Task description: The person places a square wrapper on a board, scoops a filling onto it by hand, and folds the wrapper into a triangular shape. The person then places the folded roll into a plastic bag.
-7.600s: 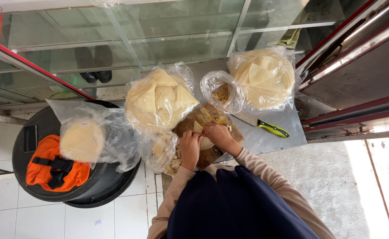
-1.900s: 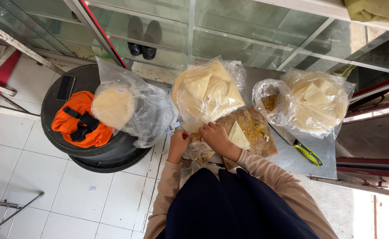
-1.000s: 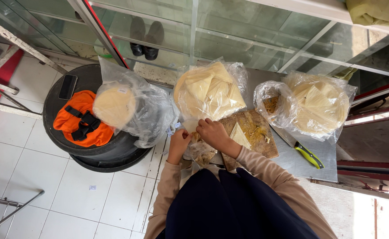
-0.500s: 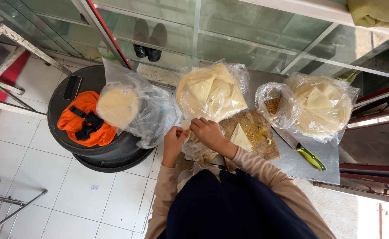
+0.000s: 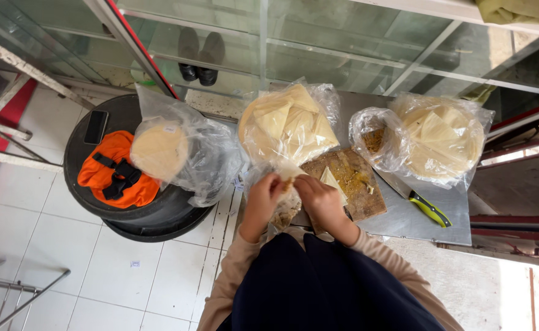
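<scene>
My left hand (image 5: 264,195) and my right hand (image 5: 317,197) meet over the near edge of a wooden cutting board (image 5: 355,184), both pinching a small folded piece of pale flatbread (image 5: 289,181). Under my hands lies a crumpled clear plastic bag with bits of filling (image 5: 283,213). A triangular flatbread piece (image 5: 332,181) rests on the board beside my right hand. Just beyond my hands sits a clear bag of stacked flatbread pieces (image 5: 288,125).
A green-handled knife (image 5: 421,203) lies on the metal table (image 5: 404,224) right of the board. More bagged flatbreads sit at right (image 5: 444,144) and on black tyres at left (image 5: 165,150), beside an orange bag (image 5: 113,171) and a dark phone (image 5: 95,126). A glass cabinet (image 5: 318,49) stands behind.
My hands have stayed at the board's near edge, fingers working the small flatbread piece. The view has shifted slightly; nothing else on the table moved.
</scene>
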